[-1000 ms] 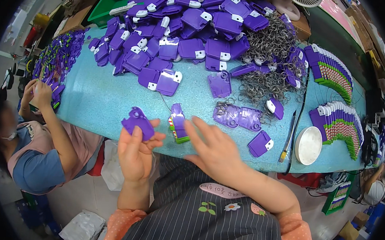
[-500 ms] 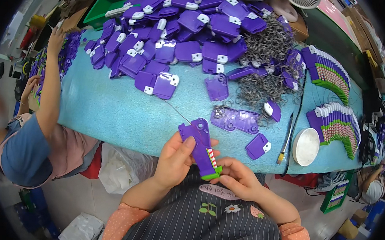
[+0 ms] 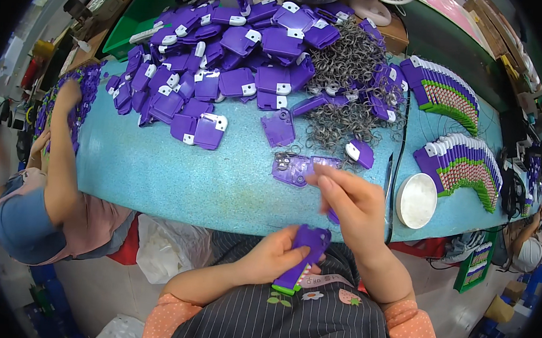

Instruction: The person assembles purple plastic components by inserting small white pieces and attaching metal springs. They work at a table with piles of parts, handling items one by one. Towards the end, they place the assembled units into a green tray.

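Observation:
My left hand (image 3: 270,257) is closed round a purple plastic casing (image 3: 312,238) with a green end and a red-and-white toothed strip, held low against my apron. My right hand (image 3: 361,210) is raised over the table's front edge with thumb and fingertips pinched; whatever is between them, if anything, is too small to make out. Just beyond those fingertips lies a purple half-shell (image 3: 294,172) with small dark metal pieces at its left end. Partly hidden behind the right hand is another purple piece (image 3: 333,217).
A heap of purple pieces with white corners (image 3: 239,44) fills the back, beside a tangle of wire springs (image 3: 348,58). On the right stand fanned rows of finished-looking casings (image 3: 460,166), a white bowl (image 3: 417,201) and a brush (image 3: 388,183). A co-worker's arm (image 3: 62,148) reaches in at left.
My right hand has let go of the casing and risen forward over the table. My left hand has lowered the casing toward my apron and tilted it. The view has shifted slightly.

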The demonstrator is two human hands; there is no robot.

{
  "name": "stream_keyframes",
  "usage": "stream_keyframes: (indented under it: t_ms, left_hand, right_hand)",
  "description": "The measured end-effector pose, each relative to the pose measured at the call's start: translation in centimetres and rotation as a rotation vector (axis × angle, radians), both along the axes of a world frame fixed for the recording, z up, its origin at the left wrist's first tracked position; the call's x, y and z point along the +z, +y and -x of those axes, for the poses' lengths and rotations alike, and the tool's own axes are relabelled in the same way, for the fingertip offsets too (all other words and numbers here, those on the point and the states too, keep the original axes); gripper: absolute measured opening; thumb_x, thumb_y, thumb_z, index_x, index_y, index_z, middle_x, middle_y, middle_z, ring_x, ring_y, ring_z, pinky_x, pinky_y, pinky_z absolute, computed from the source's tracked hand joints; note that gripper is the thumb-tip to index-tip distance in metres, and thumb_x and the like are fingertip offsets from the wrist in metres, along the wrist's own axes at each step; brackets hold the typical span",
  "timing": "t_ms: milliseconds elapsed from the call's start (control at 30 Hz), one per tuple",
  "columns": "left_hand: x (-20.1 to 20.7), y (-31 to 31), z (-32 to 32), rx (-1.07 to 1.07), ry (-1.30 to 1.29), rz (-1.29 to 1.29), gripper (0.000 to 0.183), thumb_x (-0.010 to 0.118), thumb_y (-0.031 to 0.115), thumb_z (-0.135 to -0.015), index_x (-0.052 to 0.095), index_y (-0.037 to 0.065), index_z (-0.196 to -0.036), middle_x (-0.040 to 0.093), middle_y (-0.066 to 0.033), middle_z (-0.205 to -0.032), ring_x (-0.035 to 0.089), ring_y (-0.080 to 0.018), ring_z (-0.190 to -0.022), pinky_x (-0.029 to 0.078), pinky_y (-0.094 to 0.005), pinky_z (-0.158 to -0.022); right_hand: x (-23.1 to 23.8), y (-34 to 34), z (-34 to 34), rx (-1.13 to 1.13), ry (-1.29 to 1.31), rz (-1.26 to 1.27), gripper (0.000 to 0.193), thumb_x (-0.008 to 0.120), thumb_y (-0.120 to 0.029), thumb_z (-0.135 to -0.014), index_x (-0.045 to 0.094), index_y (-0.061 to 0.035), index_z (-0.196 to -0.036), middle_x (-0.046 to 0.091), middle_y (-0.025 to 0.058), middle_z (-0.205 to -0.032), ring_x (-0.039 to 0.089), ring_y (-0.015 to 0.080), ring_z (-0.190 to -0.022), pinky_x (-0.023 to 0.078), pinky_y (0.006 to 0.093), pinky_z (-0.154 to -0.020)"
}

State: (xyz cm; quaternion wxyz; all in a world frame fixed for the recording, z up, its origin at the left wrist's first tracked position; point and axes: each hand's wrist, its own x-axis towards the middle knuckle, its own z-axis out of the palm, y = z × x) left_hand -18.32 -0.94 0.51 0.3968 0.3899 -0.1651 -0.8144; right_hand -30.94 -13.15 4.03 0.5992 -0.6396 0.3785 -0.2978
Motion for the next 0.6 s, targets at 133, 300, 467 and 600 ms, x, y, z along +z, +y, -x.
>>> stream_keyframes:
  t_ms: [133,300,467,600]
  left_hand:
    - [-0.5,0.5,-1.3,0.354,-0.104,0.207,0.029,0.039,0.008,-0.097,0.036,0.0,-0.124,0.055,-0.0172,-0.118,0.06,-0.0228,-0.101,0.049,-0.035,-0.09]
    - [0.8,0.6,-0.6,0.395,-0.11,0.333,0.035,0.039,0.003,-0.096,0.032,-0.003,-0.13,0.051,-0.017,-0.123,0.057,-0.0224,-0.108,0.047,-0.033,-0.093]
    - [0.0,1.0,0.1,0.369,-0.179,0.42,0.034,0.04,0.002,-0.096,0.036,-0.006,-0.129,0.053,-0.0143,-0.12,0.055,-0.0157,-0.106,0.046,-0.0284,-0.091]
    - [-0.1,1.2,0.4,0.359,-0.301,0.458,0.033,0.041,0.003,-0.095,0.04,-0.007,-0.127,0.057,-0.0133,-0.115,0.057,-0.0121,-0.101,0.046,-0.0246,-0.085]
  right_hand:
    - [1.7,1.7,1.4,0.068,0.178,0.562,0.019,0.065,-0.001,-0.078,0.066,0.0023,-0.097,0.057,0.0091,-0.066,0.054,0.0146,-0.056,0.04,0.0268,-0.049]
    - [-0.6,3.3,1.9,-0.023,0.258,0.88,0.026,0.071,-0.002,-0.067,0.066,0.0001,-0.092,0.046,0.0042,-0.057,0.045,0.0173,-0.043,0.033,0.0308,-0.04]
    - [-0.5,3.1,1.5,-0.011,0.333,0.961,0.022,0.071,-0.005,-0.068,0.066,-0.001,-0.088,0.044,0.0029,-0.057,0.047,0.0166,-0.045,0.034,0.03,-0.04]
    - [-0.3,2.9,1.8,0.022,0.389,0.94,0.018,0.07,-0.005,-0.069,0.065,-0.0013,-0.086,0.043,0.003,-0.058,0.048,0.0169,-0.046,0.036,0.03,-0.04]
